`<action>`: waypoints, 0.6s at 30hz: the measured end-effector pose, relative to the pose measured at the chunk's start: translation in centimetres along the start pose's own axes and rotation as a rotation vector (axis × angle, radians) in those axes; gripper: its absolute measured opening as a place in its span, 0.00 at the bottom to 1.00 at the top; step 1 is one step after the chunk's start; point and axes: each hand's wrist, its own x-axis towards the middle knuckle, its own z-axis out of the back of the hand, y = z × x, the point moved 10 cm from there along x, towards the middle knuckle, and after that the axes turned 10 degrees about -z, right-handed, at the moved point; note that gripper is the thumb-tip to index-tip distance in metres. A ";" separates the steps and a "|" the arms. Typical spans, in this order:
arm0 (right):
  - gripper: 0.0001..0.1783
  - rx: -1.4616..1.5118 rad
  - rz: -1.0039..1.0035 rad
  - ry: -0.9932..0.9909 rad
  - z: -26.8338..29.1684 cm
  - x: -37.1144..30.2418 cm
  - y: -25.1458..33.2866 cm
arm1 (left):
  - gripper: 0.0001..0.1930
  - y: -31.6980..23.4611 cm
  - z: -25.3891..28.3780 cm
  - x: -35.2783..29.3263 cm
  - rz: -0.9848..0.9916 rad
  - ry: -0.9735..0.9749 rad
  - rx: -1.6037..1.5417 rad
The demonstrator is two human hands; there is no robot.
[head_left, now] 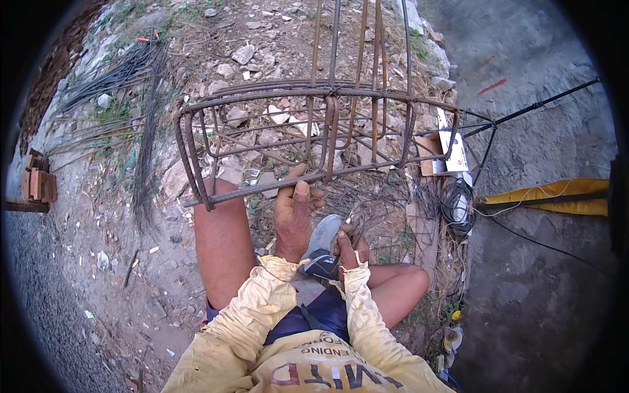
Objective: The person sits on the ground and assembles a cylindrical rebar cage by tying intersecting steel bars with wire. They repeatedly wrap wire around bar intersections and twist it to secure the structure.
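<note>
A cage of rusty steel reinforcing bars (262, 190) stands in front of me, with bent rectangular stirrups and long upright rods. My left hand (293, 219) is at its lower near bar, thumb raised against the bar and one fingertip showing beyond it; the fingers are curled around the bar. Lower and to the right, my right hand (350, 247) is closed in front of my grey shoe (323, 234). Something thin and dark shows at its fingertips, too small and blurred to name.
Bundles of thin tie wire and rods (152, 124) lie at the left, beyond reddish bricks (39, 186). At the right are an opened cardboard box (432, 154), a coil of black cable (458, 203) and a yellow cloth (557, 194). Broken stones litter the ground.
</note>
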 end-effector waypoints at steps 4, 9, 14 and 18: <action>0.12 -0.158 0.054 0.034 -1.8 0.4 2.3 | 0.27 1.0 0.8 0.8 0.043 -0.025 0.001; 0.12 -0.269 0.167 0.054 -3.6 0.4 5.1 | 0.26 0.4 1.2 1.2 -0.041 -0.040 0.179; 0.13 -0.344 0.263 0.095 -5.4 0.5 7.7 | 0.25 0.4 1.3 1.3 -0.052 -0.020 0.133; 0.14 -0.233 0.168 0.109 -5.3 1.3 7.4 | 0.26 0.8 1.2 1.1 -0.047 -0.017 -0.074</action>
